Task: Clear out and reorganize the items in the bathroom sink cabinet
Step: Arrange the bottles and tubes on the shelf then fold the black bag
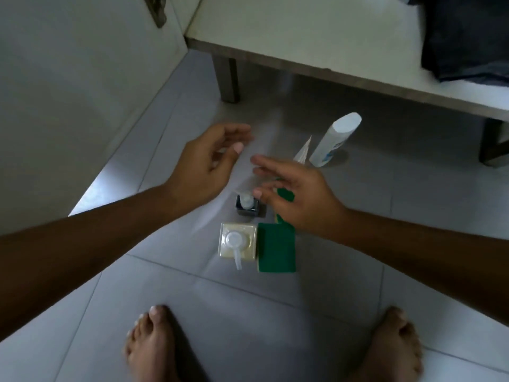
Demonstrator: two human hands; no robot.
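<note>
Both hands hover empty above the grey tiled floor (275, 312), the left hand (209, 158) loosely cupped, the right hand (300, 194) spread flat. Below them stand a cream square pump bottle (238, 245) just beside a green rectangular sponge (276, 250), and a small dark pump bottle (247, 206) behind.

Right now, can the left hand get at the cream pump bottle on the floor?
Probably yes. The left hand is open and empty; the cream pump bottle stands uncovered, with the green sponge only at its side.
</note>
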